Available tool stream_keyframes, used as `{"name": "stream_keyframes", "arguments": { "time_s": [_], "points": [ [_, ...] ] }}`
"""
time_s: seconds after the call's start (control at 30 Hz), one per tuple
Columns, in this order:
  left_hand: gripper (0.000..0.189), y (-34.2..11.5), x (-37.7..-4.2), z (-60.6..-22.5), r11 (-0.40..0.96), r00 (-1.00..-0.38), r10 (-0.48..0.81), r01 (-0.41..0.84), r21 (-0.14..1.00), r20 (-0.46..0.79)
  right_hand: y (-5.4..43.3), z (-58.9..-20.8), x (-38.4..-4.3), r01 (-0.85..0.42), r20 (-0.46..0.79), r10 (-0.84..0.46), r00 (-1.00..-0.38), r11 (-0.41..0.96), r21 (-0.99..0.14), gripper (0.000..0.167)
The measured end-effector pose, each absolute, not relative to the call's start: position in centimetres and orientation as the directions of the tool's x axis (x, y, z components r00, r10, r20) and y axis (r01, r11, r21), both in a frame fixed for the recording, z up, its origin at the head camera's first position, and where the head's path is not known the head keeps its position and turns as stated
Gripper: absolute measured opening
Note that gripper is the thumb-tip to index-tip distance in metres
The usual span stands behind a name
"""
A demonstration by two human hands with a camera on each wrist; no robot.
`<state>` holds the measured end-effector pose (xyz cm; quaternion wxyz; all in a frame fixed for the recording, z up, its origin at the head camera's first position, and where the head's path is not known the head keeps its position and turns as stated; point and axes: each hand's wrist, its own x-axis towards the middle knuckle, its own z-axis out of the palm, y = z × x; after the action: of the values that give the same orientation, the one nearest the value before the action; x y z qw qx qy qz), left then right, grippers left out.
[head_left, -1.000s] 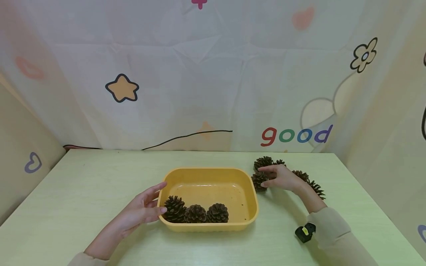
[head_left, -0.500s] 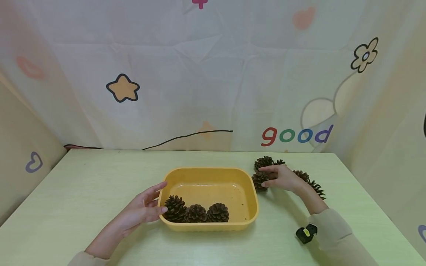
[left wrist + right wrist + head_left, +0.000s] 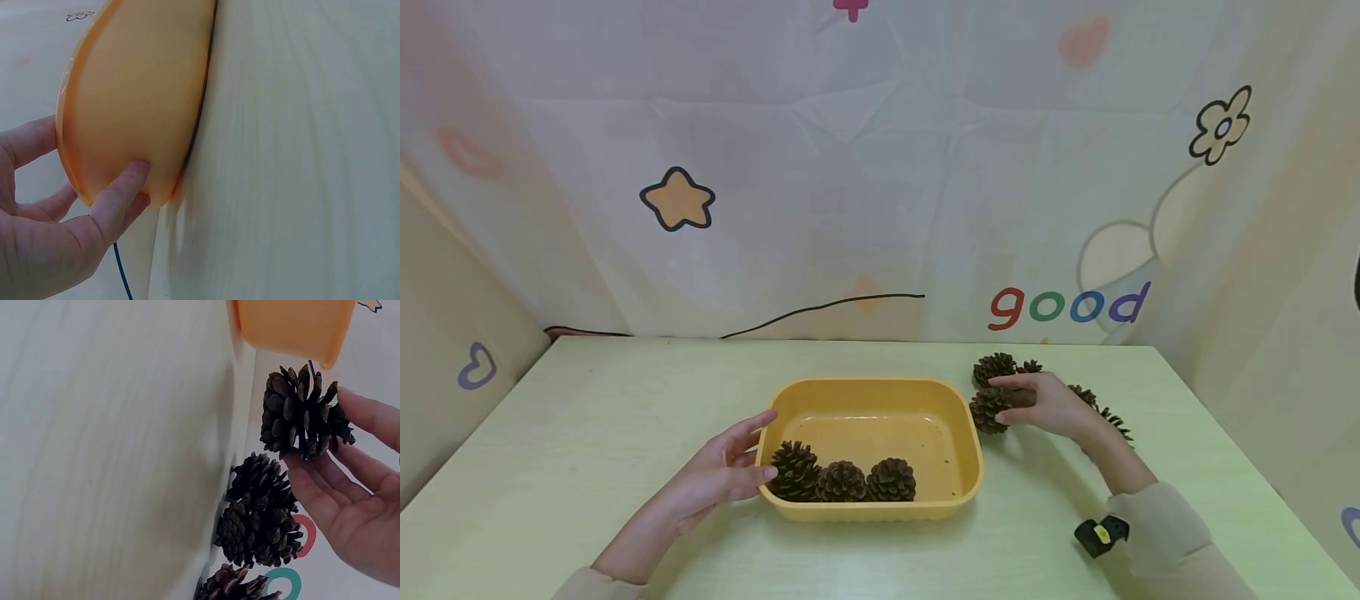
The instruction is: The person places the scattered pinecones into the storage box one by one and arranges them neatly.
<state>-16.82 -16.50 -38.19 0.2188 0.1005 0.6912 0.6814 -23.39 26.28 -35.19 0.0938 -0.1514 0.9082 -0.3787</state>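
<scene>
My left hand (image 3: 718,475) holds the left end of a yellow plastic basin (image 3: 872,512), fingertips at the rim. In the left wrist view, some of its fingers lie against the basin's outer wall (image 3: 144,94). Along the basin's near side rest three brown pine cones (image 3: 841,482). Just past the right rim, my right hand (image 3: 1048,404) pinches another pine cone (image 3: 300,412) between thumb and fingers. The right wrist view shows that cone tilted between the fingertips, close to the basin's corner.
Behind the right hand sit more pine cones (image 3: 994,368), with others (image 3: 1108,419) partly hidden by the wrist. A black wrist device (image 3: 1101,535) is at the right sleeve. A printed cloth backdrop (image 3: 880,208) closes off the back of the light wooden table (image 3: 625,417).
My right hand and its pine cone have shifted very slightly to the right, and the sleeve has turned a little. The left hand and the basin stay where they were.
</scene>
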Motion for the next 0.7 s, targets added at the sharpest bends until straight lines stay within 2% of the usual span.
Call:
{"name": "stream_keyframes", "arguments": {
  "time_s": [0.7],
  "points": [
    [0.082, -16.5, -16.8, -38.1, 0.052, -0.884, 0.435, -0.165, 0.985, -0.171, 26.4, -33.2, -21.0, -0.17, -0.034, -0.28, -0.959, 0.671, -0.722, 0.056]
  ]
}}
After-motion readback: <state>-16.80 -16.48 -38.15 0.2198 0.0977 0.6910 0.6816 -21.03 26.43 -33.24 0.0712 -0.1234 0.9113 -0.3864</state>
